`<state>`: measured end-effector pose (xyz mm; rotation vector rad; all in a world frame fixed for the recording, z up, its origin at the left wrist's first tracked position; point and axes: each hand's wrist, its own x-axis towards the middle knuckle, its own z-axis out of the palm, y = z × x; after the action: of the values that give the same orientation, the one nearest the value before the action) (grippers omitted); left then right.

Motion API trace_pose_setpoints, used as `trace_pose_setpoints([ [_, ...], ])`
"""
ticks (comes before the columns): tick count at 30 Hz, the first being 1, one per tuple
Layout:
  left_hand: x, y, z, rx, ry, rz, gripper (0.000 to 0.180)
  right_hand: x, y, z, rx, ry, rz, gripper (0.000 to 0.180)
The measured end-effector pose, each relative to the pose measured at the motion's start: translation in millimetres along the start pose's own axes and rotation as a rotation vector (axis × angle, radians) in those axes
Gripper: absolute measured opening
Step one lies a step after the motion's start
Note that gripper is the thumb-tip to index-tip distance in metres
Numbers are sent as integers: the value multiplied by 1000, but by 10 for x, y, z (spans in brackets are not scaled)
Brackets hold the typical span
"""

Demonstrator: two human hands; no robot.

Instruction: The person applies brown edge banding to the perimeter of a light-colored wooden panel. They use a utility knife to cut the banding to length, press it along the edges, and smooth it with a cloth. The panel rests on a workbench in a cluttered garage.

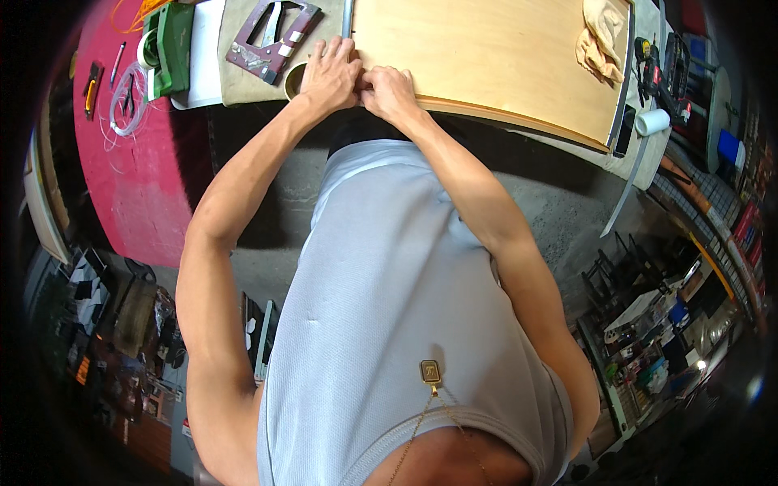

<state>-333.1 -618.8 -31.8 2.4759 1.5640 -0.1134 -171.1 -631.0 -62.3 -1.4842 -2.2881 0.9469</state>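
A pale wooden panel (486,57) lies on the table, its near edge towards me. My left hand (328,78) rests at the panel's near left corner, fingers stretched forward and thumb side against my other hand. My right hand (391,91) is closed at the same corner, fingers curled; what they pinch is hidden. Beside my left wrist stands a roll of tape (294,82), partly covered by the hand. A dark purple staple gun (279,40) lies just beyond it. A narrow grey metal strip (348,19) runs along the panel's left side.
On the left, a red table (134,194) carries a green tape dispenser (170,53), a coil of clear line (128,101) and a utility knife (91,87). A crumpled beige cloth (601,40) lies on the panel's right. Further right are a white roll (652,122) and tools.
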Motion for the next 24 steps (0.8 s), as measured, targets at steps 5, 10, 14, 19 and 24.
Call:
trace_pose_setpoints([
  [5,72,124,18,-7,-38,0,32,-8,49,-47,35,-59,14,13],
  [10,169,156,-27,139,-225,6,26,-16,25,-58,27,-103,42,17],
  [14,138,89,-62,45,-256,56,23,-106,27,-94,111,-49,-55,17],
  [19,2,50,-82,12,-104,131,15,-168,34,-98,81,44,-183,15],
  [24,-193,84,-146,-31,-61,136,18,-233,64,-52,98,-4,-236,15],
])
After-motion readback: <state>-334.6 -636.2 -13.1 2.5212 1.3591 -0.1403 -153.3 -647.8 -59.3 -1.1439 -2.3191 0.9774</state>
